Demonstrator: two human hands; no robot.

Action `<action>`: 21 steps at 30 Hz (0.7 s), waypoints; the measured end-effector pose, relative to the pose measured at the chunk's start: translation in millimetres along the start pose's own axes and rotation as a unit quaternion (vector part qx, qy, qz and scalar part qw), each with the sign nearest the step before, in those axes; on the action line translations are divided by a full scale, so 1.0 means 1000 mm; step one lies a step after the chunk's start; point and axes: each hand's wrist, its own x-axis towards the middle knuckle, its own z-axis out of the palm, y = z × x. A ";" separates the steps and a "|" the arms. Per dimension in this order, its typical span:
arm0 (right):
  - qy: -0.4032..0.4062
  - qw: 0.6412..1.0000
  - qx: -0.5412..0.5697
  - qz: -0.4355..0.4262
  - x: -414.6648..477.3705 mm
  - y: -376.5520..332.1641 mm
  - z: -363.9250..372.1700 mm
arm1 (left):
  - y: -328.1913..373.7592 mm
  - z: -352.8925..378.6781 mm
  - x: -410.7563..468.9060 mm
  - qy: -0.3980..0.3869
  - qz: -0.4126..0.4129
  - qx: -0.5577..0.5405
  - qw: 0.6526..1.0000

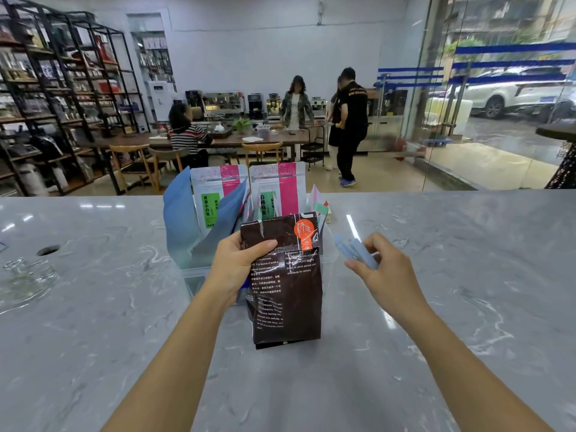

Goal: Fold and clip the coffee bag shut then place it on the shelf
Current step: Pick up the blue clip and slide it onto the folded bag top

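A dark brown coffee bag (290, 294) with white print and an orange label stands upright on the grey marble counter (452, 307). My left hand (241, 263) grips its upper left edge, thumb across the front just below the folded top. My right hand (381, 269) hovers a little to the right of the bag and holds a pale blue clip (355, 252) between its fingers, the clip pointing toward the bag's top. Clip and bag are apart.
A clear plastic bin (194, 272) just behind the bag holds blue pouches (180, 219) and pink-and-white tea bags (277, 188). Black metal shelves (62, 98) stand at the far left. Several people stand or sit at a long table beyond the counter. A round hole (47, 250) is in the counter's left.
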 end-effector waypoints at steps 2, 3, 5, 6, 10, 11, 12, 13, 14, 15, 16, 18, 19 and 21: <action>0.033 0.990 -0.106 -0.081 0.004 -0.001 0.003 | 0.000 0.000 0.000 -0.002 0.002 0.000 1.000; 0.058 0.978 -0.152 -0.134 0.006 -0.003 0.005 | 0.001 0.000 -0.001 -0.002 0.003 0.001 1.000; 0.102 0.947 -0.218 -0.213 0.012 -0.006 0.007 | 0.001 0.001 -0.001 0.000 0.003 0.002 1.000; 0.127 0.930 -0.250 -0.237 0.015 -0.008 0.008 | 0.001 0.000 -0.001 0.000 0.002 0.001 1.000; 0.190 0.885 -0.330 -0.269 0.032 -0.014 0.011 | 0.000 0.000 0.002 0.002 -0.004 0.002 1.000; 0.195 0.880 -0.340 -0.268 0.036 -0.015 0.012 | 0.000 -0.001 0.002 0.002 -0.004 0.002 1.000; 0.196 0.878 -0.350 -0.262 0.040 -0.017 0.012 | -0.001 -0.001 0.003 0.002 -0.002 0.002 1.000; 0.198 0.876 -0.358 -0.256 0.043 -0.019 0.013 | -0.002 -0.002 0.004 0.003 0.001 0.003 1.000; 0.197 0.876 -0.360 -0.254 0.047 -0.021 0.013 | -0.003 -0.003 0.004 0.003 0.003 0.005 1.000; 0.193 0.876 -0.358 -0.259 0.050 -0.023 0.014 | -0.003 -0.003 0.004 0.003 0.004 0.005 1.000; 0.183 0.876 -0.354 -0.273 0.053 -0.025 0.015 | -0.003 -0.003 0.005 0.001 0.005 0.004 1.000; 0.154 0.865 -0.349 -0.324 0.056 -0.028 0.020 | -0.002 -0.004 0.005 -0.006 0.004 0.012 1.000; 0.134 0.859 -0.346 -0.352 0.057 -0.028 0.024 | -0.001 -0.004 0.005 -0.008 0.006 0.018 1.000; 0.089 0.855 -0.337 -0.384 0.058 -0.029 0.031 | 0.003 -0.005 0.004 -0.008 0.035 0.045 0.998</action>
